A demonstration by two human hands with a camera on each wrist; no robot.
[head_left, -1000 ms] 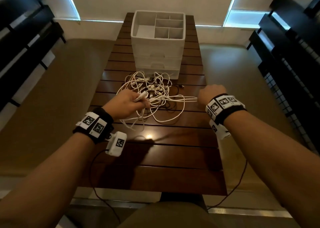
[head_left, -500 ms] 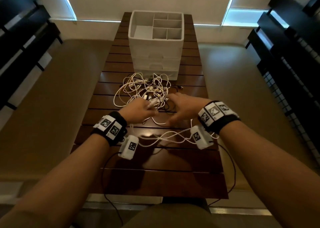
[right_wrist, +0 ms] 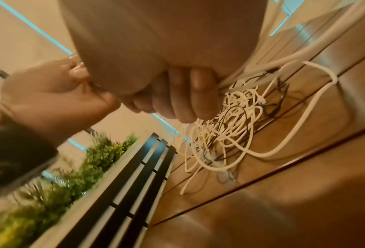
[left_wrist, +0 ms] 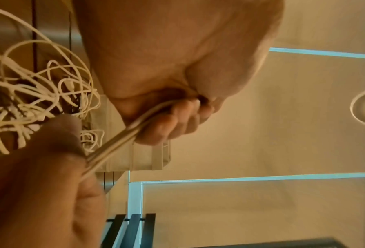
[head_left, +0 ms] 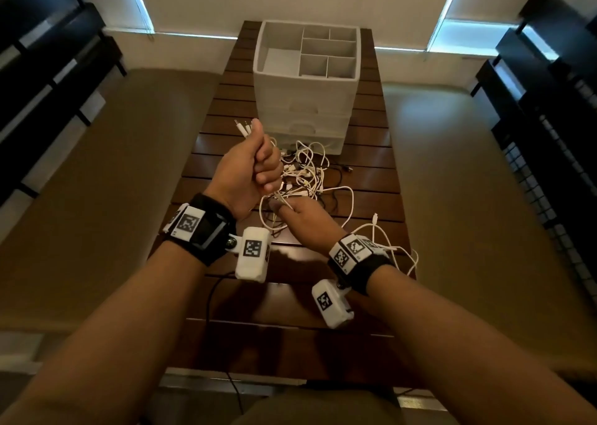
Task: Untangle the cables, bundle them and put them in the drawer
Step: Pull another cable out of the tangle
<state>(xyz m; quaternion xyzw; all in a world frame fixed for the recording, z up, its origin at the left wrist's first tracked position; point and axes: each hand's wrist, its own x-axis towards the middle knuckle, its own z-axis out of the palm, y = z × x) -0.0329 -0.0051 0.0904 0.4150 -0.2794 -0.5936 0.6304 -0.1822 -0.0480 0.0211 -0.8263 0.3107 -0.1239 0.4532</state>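
— Where are the cables (head_left: 303, 172)?
— Tangled on the slatted table (head_left: 206, 140), before the drawer unit (head_left: 307, 101).
— Your hands?
— Your left hand (head_left: 248, 172) fists several strands, plugs upward; your right hand (head_left: 303, 221) pinches them just below.

Head: from above, facing forward and down over the worktop (head_left: 290, 282).
Left wrist: very close, along the left hand (left_wrist: 177, 67).
Right wrist: very close, along the right hand (right_wrist: 166, 58).
Shared: cable tangle (head_left: 307, 172).
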